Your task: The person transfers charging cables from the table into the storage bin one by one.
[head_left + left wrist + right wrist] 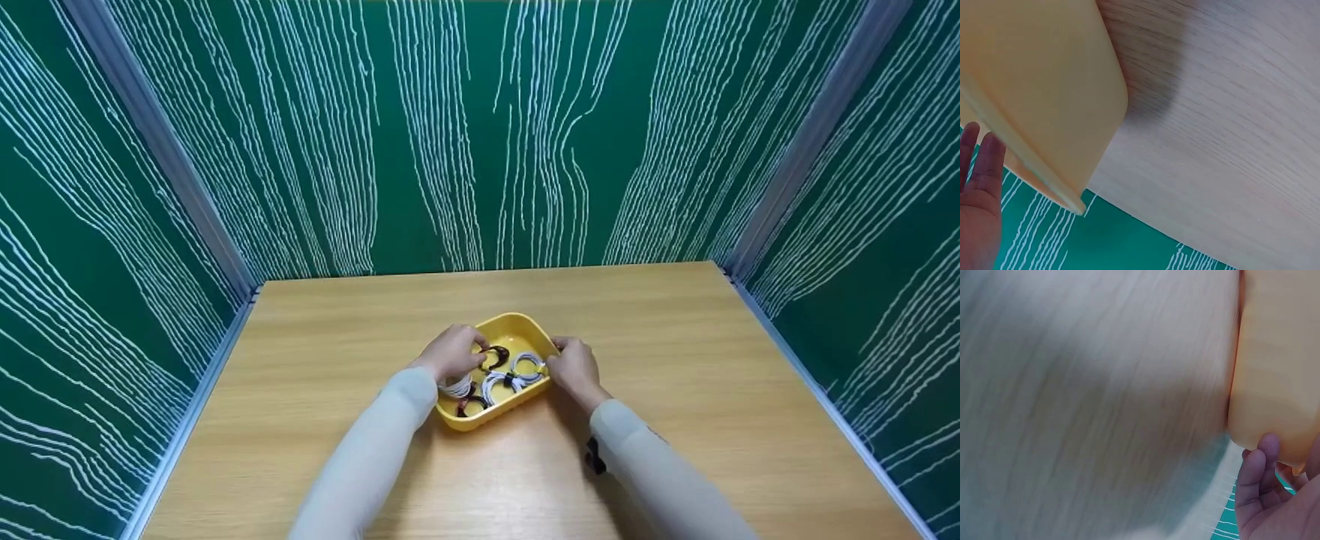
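Note:
A yellow plastic bin (pixel 517 321) sits at an angle on the table, holding several coiled cables. My right hand (pixel 576 369) grips its right end, thumb at the rim and fingers curled against the outside wall, as the right wrist view also shows. Over the left side reaches my left hand (pixel 454 352), its fingertips at a dark cable coil (pixel 501 355); whether they pinch it I cannot tell. In the left wrist view, two fingers (pixel 987 163) stretch toward the bin's rim. White cable coils (pixel 491 390) lie in the middle and right, another dark coil (pixel 463 409) at the near left.
The wooden table (pixel 337 330) extends on all sides of the bin. Green panels (pixel 480 150) with wavy white lines rise behind and at both sides, joined by grey metal posts (pixel 176 150). A small black object (pixel 595 456) shows beside the right forearm.

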Action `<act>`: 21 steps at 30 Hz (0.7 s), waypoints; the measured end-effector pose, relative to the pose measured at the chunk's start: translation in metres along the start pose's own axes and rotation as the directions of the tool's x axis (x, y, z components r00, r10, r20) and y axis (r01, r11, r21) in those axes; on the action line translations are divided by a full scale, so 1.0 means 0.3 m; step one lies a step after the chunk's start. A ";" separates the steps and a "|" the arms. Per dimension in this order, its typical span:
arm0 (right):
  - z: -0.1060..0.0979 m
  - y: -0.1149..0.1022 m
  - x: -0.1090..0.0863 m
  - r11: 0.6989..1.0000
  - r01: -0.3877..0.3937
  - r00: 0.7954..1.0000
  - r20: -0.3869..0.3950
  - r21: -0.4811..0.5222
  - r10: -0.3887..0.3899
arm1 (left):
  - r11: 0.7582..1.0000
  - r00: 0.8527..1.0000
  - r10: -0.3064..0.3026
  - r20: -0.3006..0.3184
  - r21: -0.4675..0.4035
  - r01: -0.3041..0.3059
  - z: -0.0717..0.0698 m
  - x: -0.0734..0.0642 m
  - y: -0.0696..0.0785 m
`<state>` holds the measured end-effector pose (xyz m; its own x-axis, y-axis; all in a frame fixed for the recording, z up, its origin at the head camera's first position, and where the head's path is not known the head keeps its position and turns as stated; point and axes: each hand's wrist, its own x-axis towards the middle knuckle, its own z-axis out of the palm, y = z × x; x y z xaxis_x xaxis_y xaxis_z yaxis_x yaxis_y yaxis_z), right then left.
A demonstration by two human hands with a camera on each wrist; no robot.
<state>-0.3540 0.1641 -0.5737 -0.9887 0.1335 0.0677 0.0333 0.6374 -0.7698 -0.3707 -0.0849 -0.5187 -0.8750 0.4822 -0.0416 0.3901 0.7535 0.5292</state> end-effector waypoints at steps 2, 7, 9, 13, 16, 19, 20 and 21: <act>-0.004 0.000 -0.002 1.000 0.002 1.000 -0.002 -0.009 -0.002 | 1.000 1.000 -0.002 -0.002 -0.023 0.002 -0.008 -0.006 -0.001; -0.012 0.000 0.000 0.999 0.013 1.000 -0.011 -0.033 -0.014 | 1.000 1.000 -0.001 -0.016 -0.026 0.001 -0.025 -0.014 -0.003; -0.015 0.000 0.002 0.999 0.012 1.000 -0.005 -0.041 -0.013 | 0.999 1.000 -0.015 -0.020 -0.039 0.014 -0.031 -0.017 -0.004; -0.019 -0.001 0.003 0.999 -0.001 0.999 0.039 -0.046 0.003 | 0.996 0.998 -0.048 -0.030 -0.075 0.046 -0.046 -0.030 -0.008; -0.028 -0.003 0.004 0.999 -0.013 0.996 0.082 -0.049 0.017 | 0.997 0.998 -0.040 -0.058 -0.072 0.036 -0.059 -0.039 -0.014; -0.039 -0.008 0.008 0.998 -0.050 0.989 0.135 -0.048 0.056 | 0.998 0.995 -0.020 -0.094 -0.059 0.014 -0.074 -0.045 -0.021; -0.044 -0.011 0.010 0.997 -0.064 0.985 0.155 -0.040 0.070 | 0.998 0.995 -0.019 -0.103 -0.061 0.012 -0.079 -0.047 -0.023; -0.048 -0.014 0.012 0.996 -0.081 0.981 0.176 -0.033 0.086 | 0.998 0.994 -0.018 -0.110 -0.063 0.011 -0.084 -0.049 -0.026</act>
<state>-0.3555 0.1729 -0.5611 -0.9924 0.0519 -0.1118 0.1186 0.6493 -0.7513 -0.3681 -0.1092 -0.5009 -0.9082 0.4163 0.0425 0.3614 0.7289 0.5814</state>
